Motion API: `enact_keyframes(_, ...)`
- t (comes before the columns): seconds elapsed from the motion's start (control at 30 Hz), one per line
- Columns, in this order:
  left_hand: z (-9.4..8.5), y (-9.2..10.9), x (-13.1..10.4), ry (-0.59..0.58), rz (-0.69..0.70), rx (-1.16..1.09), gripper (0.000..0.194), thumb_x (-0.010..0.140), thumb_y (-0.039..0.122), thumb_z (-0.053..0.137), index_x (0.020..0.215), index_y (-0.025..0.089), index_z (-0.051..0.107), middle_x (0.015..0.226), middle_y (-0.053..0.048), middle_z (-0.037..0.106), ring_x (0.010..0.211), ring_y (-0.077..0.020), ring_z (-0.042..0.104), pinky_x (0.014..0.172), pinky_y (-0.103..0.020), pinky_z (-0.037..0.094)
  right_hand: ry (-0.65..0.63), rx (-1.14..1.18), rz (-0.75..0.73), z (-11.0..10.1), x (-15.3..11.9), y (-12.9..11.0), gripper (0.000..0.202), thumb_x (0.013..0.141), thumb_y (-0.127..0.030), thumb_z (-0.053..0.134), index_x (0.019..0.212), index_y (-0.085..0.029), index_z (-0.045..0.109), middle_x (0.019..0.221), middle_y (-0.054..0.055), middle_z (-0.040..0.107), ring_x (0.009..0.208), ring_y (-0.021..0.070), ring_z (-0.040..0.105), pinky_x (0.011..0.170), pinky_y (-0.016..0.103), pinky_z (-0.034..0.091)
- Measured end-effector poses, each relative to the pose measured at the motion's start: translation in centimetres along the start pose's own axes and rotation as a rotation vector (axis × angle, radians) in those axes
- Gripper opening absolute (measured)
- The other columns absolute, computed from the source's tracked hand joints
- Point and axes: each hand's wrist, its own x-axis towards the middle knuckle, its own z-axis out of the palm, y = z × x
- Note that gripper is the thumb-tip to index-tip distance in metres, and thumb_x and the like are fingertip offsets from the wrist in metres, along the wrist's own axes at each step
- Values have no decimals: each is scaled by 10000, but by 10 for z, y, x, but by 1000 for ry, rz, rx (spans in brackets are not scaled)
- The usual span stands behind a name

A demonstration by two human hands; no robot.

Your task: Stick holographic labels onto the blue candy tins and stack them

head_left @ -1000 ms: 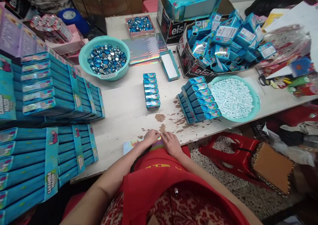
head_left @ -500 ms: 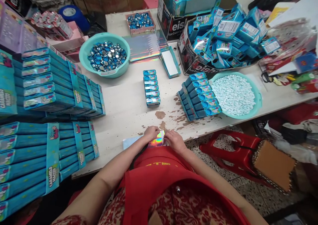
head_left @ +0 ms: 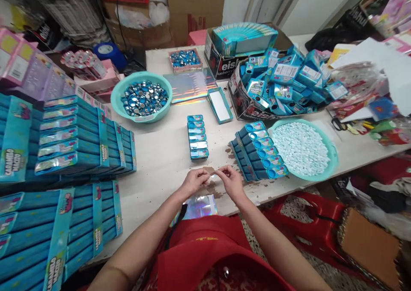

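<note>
My left hand [head_left: 196,182] and my right hand [head_left: 230,182] meet over the near edge of the table, fingertips pinched. Between them runs a small thin shiny strip [head_left: 212,175], perhaps a clear sticker; its details are too small to make out. Just below my hands lies a holographic sheet [head_left: 201,205], close against the red apron. Beyond my fingers stands a short row of small blue candy boxes [head_left: 198,138] with printed, shiny ends. To the right of my right hand is a stepped stack of blue boxes [head_left: 257,152] with round openings at their ends.
A turquoise basin [head_left: 141,96] holds blue and silver caps. Another basin [head_left: 334,154] holds pale candies. Cartons of blue packets [head_left: 250,107] stand at the back right, near a small open tray [head_left: 220,106]. Stacked blue boxes [head_left: 86,137] fill the left; a red stool [head_left: 308,222] stands at right.
Both hands have moved up and forward from the holographic sheet at the apron, with the small strip now between their fingertips. The view has tilted up.
</note>
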Motion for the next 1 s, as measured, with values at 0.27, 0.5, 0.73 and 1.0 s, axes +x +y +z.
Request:
enact_keyframes(0.27, -104, 57, 73, 293, 259, 233, 144, 739, 196, 451, 873, 190, 502, 563, 57, 507, 559, -112, 500, 578, -227, 392, 160, -47, -129, 76, 123, -36, 205, 685, -374, 638, 734, -178, 673, 893, 63, 596, 828, 181, 547, 830, 324, 450)
enact_keyframes(0.5, -141, 70, 136, 334, 225, 245, 120, 730, 111, 419, 804, 206, 425, 573, 57, 491, 541, -107, 467, 571, -228, 378, 138, -175, -122, 101, 204, -39, 176, 680, -330, 593, 714, -177, 673, 900, 75, 624, 944, 221, 551, 830, 329, 461)
enact_keyframes(0.73, -131, 52, 162, 445, 176, 211, 113, 740, 116, 432, 807, 205, 447, 567, 62, 476, 579, -117, 487, 603, -227, 386, 235, -194, -34, 105, 217, -21, 196, 621, -350, 639, 747, -202, 615, 770, 45, 633, 738, 203, 585, 652, 299, 468)
enact_keyframes(1.0, -108, 36, 149, 655, 28, 315, 309, 873, 340, 421, 1108, 187, 552, 999, -77, 662, 979, -217, 584, 828, -299, 418, 280, -222, 62, 99, 206, -37, 341, 587, -398, 685, 818, -198, 535, 839, 62, 635, 737, 213, 594, 671, 320, 464)
